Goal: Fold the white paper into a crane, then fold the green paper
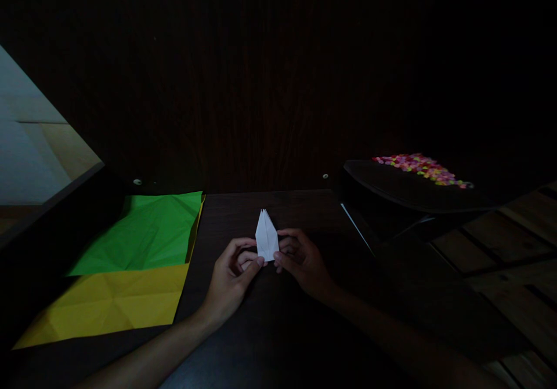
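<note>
item 1: folded white paper piece (pixel 266 237), narrow with a pointed top that splits into 2 tips. i see it standing upright just above the dark surface (pixel 270 331), near the middle of the view, held at its lower end between both hands.

item 2: left hand (pixel 230 276). thumb and fingers (pixel 248 257) pinch the lower left edge of the paper; closed on it, not clenched hard.

item 3: right hand (pixel 302 261). its fingers grasp the lower right edge, thumb tip touching the bottom corner.

handling, as i judge it: very light, thin, and stiff only along its creases. it will crush or lose its shape under a firm squeeze and can slip from dry fingertips. best hold is where it is held now, at the thick layered base, leaving the 2 tips free.

item 4: green sheet (pixel 145 235), creased, flat on the surface to the left, overlapping a yellow sheet (pixel 108 305) that is also creased.

item 5: dark tray (pixel 391 189) to the right, raised above the surface, carrying a scatter of small multicoloured pieces (pixel 420 167); what they are i cannot tell.

surroundings: dim room, dark wood-grain panel (pixel 261 87) behind the surface, wooden floor (pixel 500 244) at right, a pale lit area (pixel 30 145) at far left.
</note>
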`<state>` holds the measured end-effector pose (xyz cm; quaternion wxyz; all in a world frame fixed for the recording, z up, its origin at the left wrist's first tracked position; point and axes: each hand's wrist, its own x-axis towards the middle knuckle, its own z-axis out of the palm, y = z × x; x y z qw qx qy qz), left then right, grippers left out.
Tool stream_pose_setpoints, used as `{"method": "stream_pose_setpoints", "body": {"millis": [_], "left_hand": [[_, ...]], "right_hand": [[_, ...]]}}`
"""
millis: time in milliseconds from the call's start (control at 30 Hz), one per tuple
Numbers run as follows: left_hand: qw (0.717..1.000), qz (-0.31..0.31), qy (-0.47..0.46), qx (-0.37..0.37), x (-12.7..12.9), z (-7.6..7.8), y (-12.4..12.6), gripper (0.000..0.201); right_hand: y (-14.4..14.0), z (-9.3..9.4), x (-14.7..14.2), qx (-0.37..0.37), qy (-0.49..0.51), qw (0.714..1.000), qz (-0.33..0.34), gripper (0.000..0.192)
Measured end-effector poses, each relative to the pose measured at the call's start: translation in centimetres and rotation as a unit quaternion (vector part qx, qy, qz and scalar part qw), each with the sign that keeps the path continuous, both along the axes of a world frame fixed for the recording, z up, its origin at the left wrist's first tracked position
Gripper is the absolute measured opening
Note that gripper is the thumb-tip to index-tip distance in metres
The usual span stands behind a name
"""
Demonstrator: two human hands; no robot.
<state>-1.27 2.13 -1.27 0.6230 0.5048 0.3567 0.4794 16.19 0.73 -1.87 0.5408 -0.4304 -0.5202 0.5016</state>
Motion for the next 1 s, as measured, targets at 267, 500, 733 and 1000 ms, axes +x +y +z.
{"method": "stream_pose_setpoints", "body": {"millis": [267,500,733,1000], "left_hand": [[1.000,-0.009,0.024,0.011,-0.20,-0.40,0.15,0.026],[0.998,0.025,0.020,0.045,-0.13,-0.13,0.12,0.018],[0.996,0.036,0.033,0.081,-0.40,-0.14,0.29,0.014],[0.998,0.014,0.022,0.059,-0.42,0.25,0.29,0.014]], "right_hand": [[0.00,-0.06,0.07,0.011,0.000,1.000,0.007,0.035],[-0.07,-0.20,0.01,0.003,0.018,1.000,0.015,0.033],[-0.02,0.12,0.16,0.003,-0.002,1.000,0.019,0.025],[0.06,0.77,0.49,-0.016,-0.001,1.000,0.011,0.014]]}}
